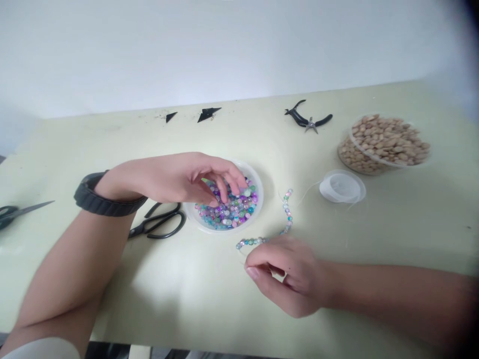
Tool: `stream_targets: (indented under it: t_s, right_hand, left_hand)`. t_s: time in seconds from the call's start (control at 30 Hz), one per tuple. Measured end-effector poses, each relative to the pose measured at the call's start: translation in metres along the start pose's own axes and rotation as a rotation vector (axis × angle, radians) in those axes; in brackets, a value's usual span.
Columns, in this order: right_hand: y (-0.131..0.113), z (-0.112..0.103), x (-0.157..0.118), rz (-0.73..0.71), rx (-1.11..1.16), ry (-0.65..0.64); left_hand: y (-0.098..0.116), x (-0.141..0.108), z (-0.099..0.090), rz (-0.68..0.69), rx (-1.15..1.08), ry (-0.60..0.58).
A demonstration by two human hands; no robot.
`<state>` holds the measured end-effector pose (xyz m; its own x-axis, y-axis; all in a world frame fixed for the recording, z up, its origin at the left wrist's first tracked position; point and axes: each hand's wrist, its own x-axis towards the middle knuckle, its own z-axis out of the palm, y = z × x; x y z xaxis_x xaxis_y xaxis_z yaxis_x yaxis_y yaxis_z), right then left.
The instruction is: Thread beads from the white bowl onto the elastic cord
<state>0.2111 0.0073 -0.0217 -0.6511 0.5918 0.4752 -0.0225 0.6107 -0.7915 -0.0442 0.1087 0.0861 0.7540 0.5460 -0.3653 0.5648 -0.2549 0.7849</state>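
My left hand [183,177] hangs over a round white bowl [261,192] of small colored beads [234,214]. Its fingers are bent and apart, with the fingertips at the beads; no bead shows clearly between them. Thumb and forefinger of my right hand [292,279] are pinched together at the end of a thin clear cord [242,255]. Threaded on this cord is a strand of beads [287,212], which curves over the table beyond my right hand and is partly hidden by it. The cord leads on toward a white spool [342,187] at the right.
Black-handled scissors [164,223] lie beside the bowl, partly behind my left wrist. Another pair of scissors [22,212] is at the far left. Toward the back are black pliers [309,121] and black scraps [207,114]. A clear tub [346,154] heaped with brown nuts stands at right.
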Motion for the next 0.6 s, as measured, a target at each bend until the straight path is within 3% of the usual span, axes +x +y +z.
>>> stream_targets:
  t_s: [0.23, 0.43, 0.6]
  right_hand:
    - [0.001, 0.0, -0.001, -0.006, 0.017, -0.005]
    - [0.002, 0.001, -0.002, -0.015, 0.017, 0.009]
    - [0.003, 0.0, -0.003, -0.002, 0.019, -0.009]
  left_hand:
    - [-0.005, -0.005, -0.006, -0.051, 0.017, 0.035]
    - [0.009, -0.018, -0.003, -0.287, 0.196, -0.137]
    - [0.016, -0.022, 0.0, -0.374, 0.177, -0.173]
